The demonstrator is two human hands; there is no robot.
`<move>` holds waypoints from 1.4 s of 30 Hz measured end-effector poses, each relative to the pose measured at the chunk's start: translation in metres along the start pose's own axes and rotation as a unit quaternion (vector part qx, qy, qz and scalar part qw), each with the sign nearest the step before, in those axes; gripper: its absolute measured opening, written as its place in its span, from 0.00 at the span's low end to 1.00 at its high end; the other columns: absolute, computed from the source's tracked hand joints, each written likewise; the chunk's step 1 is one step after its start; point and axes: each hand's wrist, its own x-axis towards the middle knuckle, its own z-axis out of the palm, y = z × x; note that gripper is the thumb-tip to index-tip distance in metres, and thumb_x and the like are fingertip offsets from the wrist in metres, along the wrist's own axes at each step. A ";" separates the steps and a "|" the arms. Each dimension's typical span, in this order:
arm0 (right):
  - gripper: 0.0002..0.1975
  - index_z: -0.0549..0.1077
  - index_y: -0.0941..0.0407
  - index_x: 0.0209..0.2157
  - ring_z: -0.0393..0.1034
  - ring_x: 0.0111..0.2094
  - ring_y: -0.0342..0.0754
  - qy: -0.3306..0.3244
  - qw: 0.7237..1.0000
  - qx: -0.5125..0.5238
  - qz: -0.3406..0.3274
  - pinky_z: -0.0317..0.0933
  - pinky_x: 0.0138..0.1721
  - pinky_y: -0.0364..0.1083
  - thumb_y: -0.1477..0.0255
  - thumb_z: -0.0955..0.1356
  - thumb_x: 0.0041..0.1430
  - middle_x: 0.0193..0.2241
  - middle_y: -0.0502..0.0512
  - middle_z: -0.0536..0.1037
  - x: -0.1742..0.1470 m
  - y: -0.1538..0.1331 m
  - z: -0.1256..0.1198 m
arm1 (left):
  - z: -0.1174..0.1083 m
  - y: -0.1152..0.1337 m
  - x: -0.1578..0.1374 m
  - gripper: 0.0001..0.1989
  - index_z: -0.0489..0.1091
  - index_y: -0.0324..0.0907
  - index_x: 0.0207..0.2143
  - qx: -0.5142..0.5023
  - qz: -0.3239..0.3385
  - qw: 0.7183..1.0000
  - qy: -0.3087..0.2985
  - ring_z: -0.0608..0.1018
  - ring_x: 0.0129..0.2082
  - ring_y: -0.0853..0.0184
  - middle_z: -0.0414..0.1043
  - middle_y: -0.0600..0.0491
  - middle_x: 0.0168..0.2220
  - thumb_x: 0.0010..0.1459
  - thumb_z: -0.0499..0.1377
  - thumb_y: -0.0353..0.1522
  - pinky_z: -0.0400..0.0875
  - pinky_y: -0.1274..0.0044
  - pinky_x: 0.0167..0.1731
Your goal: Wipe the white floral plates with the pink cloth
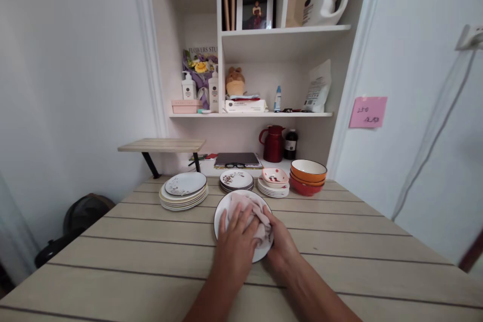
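A white plate (220, 210) with a dark rim is held above or on the front middle of the wooden table; I cannot tell whether it touches the wood. Bunched on its face is a pale pink cloth (260, 205). My left hand (237, 239) presses down on this cloth, its fingers spread and bent over the folds. On the plate's right edge, my right hand (282, 244) grips the rim, thumb on top near the cloth and the other fingers hidden beneath.
Behind the plate stand a stack of large plates (183, 204), dark-rimmed plates (236, 179), small dishes with a square bowl (274, 184), and orange and red bowls (308, 177). A red jug (273, 144) and laptop (237, 159) are farther back, below white shelves (279, 40).
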 end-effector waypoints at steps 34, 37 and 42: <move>0.19 0.73 0.61 0.48 0.78 0.36 0.55 0.054 0.998 0.020 -0.031 0.67 0.45 0.54 0.65 0.66 0.59 0.31 0.60 0.83 -0.003 -0.011 0.004 | -0.003 -0.011 0.000 0.25 0.60 0.54 0.60 0.056 -0.181 0.982 0.010 0.53 0.66 0.53 0.52 0.55 0.66 0.61 0.52 0.30 0.48 0.51 0.60; 0.21 0.73 0.61 0.49 0.78 0.37 0.56 0.072 0.996 0.025 -0.043 0.67 0.46 0.55 0.64 0.66 0.58 0.30 0.60 0.83 -0.003 -0.020 0.001 | 0.001 -0.009 -0.001 0.26 0.60 0.55 0.60 0.030 -0.142 0.989 0.003 0.54 0.66 0.56 0.54 0.55 0.66 0.60 0.52 0.28 0.50 0.55 0.61; 0.20 0.73 0.61 0.49 0.78 0.37 0.56 0.042 0.997 0.039 -0.052 0.66 0.46 0.55 0.64 0.66 0.58 0.34 0.60 0.83 -0.003 -0.024 -0.001 | -0.002 0.000 -0.002 0.25 0.62 0.52 0.59 0.002 -0.085 0.996 -0.011 0.55 0.65 0.57 0.57 0.54 0.65 0.60 0.52 0.29 0.50 0.56 0.62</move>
